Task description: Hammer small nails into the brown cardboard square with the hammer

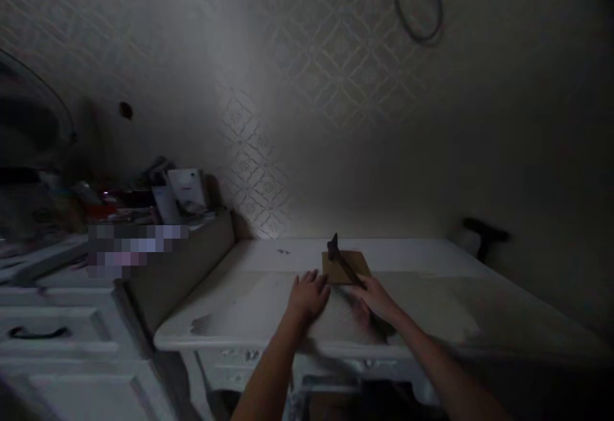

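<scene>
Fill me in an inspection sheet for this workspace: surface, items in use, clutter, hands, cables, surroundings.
Surface: light table, dimly lit.
Items in use: hammer, its head over a flat brown board; contact cannot be told.
Clutter: small dark items towards the back of the table and a grey patch near its front left, both too blurred to identify; a white box among mixed things on the left cabinet.
Hands: right hand grips the hammer's handle; left hand is at the board's left edge, grip unclear.
Cables: dark loop high on the wall; nothing seen across the table.
Surroundings: patterned wall behind; blurred dark T-shaped object at right.
</scene>
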Action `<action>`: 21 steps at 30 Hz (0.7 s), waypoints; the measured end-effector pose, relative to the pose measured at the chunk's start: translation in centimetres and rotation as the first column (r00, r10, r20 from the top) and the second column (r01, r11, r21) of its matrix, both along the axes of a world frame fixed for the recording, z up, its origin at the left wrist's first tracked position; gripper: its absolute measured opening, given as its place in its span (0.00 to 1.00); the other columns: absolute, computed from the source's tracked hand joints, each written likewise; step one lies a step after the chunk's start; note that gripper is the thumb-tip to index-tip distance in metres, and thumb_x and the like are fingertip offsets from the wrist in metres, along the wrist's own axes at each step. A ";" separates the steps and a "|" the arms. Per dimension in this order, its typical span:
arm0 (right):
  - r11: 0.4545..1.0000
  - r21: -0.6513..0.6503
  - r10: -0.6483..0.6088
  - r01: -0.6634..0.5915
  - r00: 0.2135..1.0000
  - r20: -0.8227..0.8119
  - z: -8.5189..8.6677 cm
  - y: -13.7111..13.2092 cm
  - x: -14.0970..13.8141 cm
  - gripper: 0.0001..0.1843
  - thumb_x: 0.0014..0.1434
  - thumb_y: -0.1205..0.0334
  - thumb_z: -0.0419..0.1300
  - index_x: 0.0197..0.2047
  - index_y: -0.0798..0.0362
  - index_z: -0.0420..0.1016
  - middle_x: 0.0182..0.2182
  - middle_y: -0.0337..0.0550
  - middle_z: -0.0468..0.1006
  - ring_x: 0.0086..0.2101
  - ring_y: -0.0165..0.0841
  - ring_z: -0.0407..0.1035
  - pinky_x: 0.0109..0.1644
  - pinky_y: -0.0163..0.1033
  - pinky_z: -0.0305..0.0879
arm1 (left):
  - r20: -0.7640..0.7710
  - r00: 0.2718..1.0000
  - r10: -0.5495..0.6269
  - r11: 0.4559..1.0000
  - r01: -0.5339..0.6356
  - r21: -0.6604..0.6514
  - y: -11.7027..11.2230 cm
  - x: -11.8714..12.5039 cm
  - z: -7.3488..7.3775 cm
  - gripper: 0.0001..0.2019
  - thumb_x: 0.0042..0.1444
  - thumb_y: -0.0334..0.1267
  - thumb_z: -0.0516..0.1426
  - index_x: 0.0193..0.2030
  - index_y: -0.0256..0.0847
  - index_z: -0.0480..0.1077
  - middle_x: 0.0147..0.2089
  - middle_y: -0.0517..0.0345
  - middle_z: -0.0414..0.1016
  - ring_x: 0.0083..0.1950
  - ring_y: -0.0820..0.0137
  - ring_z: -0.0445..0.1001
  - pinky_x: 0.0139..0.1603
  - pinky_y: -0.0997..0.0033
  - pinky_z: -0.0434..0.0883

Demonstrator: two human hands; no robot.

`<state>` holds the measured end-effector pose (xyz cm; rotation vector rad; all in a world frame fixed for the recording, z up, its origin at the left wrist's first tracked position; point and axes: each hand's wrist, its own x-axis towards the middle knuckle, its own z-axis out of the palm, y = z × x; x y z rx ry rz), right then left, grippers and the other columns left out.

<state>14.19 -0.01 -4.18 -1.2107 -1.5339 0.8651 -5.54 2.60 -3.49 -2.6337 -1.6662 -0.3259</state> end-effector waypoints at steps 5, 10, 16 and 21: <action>0.997 0.078 0.018 -0.016 1.000 -0.020 -0.2 0.2 0.0 0.20 0.49 0.55 0.61 0.43 0.57 0.80 0.31 0.45 0.81 0.31 0.36 0.73 0.33 0.37 0.69 | -0.002 1.000 0.004 1.000 -0.004 -0.009 0.0 0.0 0.1 0.26 0.66 0.50 0.40 0.67 0.47 0.57 0.69 0.50 0.57 0.69 0.59 0.55 0.67 0.48 0.51; 1.000 0.032 0.000 0.000 1.000 -0.009 -0.6 0.5 0.1 0.21 0.50 0.55 0.61 0.44 0.57 0.79 0.23 0.41 0.77 0.24 0.34 0.71 0.28 0.36 0.67 | -0.001 1.000 0.004 1.000 -0.004 -0.009 0.1 0.1 0.0 0.25 0.66 0.49 0.40 0.67 0.47 0.57 0.69 0.49 0.57 0.69 0.59 0.54 0.67 0.47 0.52; 0.996 0.084 0.026 -0.025 1.000 -0.006 -0.3 0.2 0.1 0.20 0.50 0.58 0.60 0.45 0.57 0.79 0.34 0.46 0.82 0.35 0.39 0.75 0.42 0.42 0.71 | 0.000 1.000 0.002 1.000 -0.002 -0.017 0.0 0.1 0.1 0.25 0.66 0.49 0.41 0.67 0.47 0.57 0.69 0.48 0.56 0.69 0.58 0.54 0.67 0.46 0.51; 0.995 0.099 0.005 -0.004 1.000 -0.011 -0.3 0.1 0.1 0.19 0.51 0.56 0.60 0.44 0.56 0.80 0.35 0.47 0.82 0.35 0.39 0.75 0.39 0.41 0.71 | -0.006 1.000 0.004 1.000 -0.004 -0.012 -0.1 0.0 0.2 0.25 0.66 0.49 0.41 0.67 0.47 0.56 0.69 0.49 0.57 0.69 0.59 0.54 0.67 0.47 0.52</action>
